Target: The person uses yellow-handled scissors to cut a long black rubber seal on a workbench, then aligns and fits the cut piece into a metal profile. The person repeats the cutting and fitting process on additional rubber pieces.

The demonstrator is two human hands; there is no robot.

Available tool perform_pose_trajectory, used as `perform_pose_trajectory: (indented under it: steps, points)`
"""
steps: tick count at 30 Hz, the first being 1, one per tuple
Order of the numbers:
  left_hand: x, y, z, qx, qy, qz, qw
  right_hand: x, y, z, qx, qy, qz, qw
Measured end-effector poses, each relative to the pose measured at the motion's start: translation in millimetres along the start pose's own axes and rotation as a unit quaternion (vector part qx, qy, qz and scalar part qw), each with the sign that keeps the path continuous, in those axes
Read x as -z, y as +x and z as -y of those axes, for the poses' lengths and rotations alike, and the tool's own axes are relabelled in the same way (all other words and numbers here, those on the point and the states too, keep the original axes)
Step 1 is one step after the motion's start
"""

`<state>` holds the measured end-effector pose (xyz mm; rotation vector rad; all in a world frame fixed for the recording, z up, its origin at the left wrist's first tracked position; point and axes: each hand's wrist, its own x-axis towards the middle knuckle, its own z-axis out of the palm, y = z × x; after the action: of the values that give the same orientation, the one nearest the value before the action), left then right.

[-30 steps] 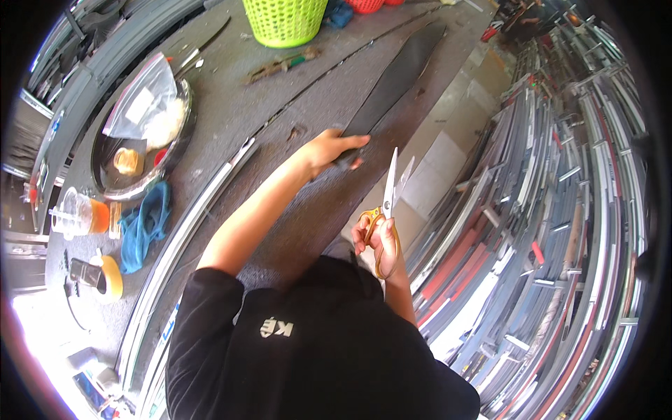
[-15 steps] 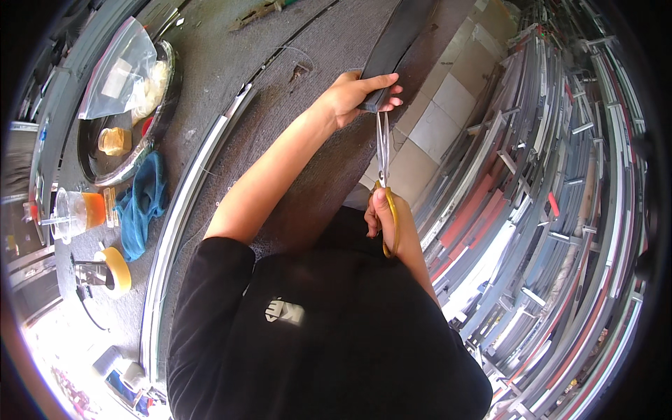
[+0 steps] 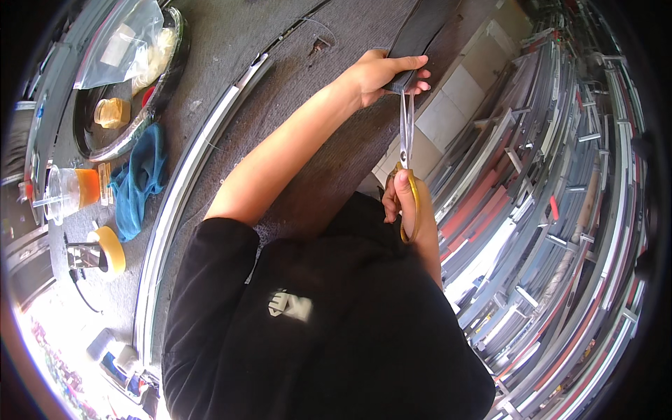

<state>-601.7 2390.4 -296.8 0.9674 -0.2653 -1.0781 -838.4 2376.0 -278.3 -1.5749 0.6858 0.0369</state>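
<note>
My left hand [image 3: 383, 75] is wrapped around the near end of a long, flat black strip [image 3: 417, 33], thumb on top and fingertips showing past its right edge. The strip runs away toward the far side along the bench edge. In my right hand [image 3: 413, 196] is a pair of scissors [image 3: 404, 150] with yellow handles and silver blades pointing away from me. The blades stand slightly apart, their tips right at the strip's near end, just below my left fingers. Whether the tips bite into the strip I cannot tell.
On the dark carpeted bench [image 3: 231, 42], a white-edged metal profile [image 3: 199, 143] runs lengthwise. Left of it are a black oval tray [image 3: 178, 59], a blue cloth [image 3: 142, 185], a cup of orange drink [image 3: 75, 190] and a yellow tape roll [image 3: 110, 250]. Racked long profiles [image 3: 553, 210] fill the right.
Both hands, with the strip end and the scissors, have shifted slightly right and up in the picture. The grips on both look the same.
</note>
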Motion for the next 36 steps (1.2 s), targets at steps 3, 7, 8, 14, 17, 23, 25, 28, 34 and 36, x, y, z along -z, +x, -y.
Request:
perform_pose_trajectory:
  steps: [3,7,8,14,17,23,25,28,34,36]
  points:
    - [0.2,0.4,0.1,-0.003,-0.004,0.008,1.000,-1.2,0.4,0.2,0.008,-0.012,0.005,1.000]
    - [2.2,1.6,-0.3,-0.003,-0.006,0.011,1.000,-0.7,1.7,-0.9,-0.008,-0.029,0.003,1.000]
    - [2.9,1.6,-0.4,-0.003,-0.004,0.012,1.000,0.0,1.9,-1.0,-0.015,-0.042,0.003,0.999]
    - [4.1,2.0,0.1,-0.004,0.006,0.018,1.000,5.4,2.3,-1.1,-0.015,-0.028,0.010,0.999]
    - [3.0,2.3,-0.3,-0.003,-0.013,0.013,1.000,5.8,1.4,-0.8,-0.013,-0.052,0.011,0.999]
    - [3.7,1.0,-1.1,-0.012,0.001,0.024,1.000,4.1,2.6,0.4,-0.022,-0.027,-0.014,0.999]
    - [3.9,1.2,-1.1,-0.011,-0.003,0.024,1.000,4.1,2.2,0.8,-0.020,-0.037,-0.017,0.999]
    - [4.1,2.1,-1.2,-0.011,-0.003,0.023,1.000,4.8,1.2,0.5,-0.008,-0.055,-0.021,0.998]
    - [6.6,2.6,-2.1,-0.011,0.010,0.034,0.999,11.6,-1.9,-3.4,-0.011,0.011,0.004,1.000]
    - [8.6,3.2,-2.3,-0.011,0.021,0.032,0.999,15.8,-2.9,-5.2,-0.016,0.028,0.009,0.999]
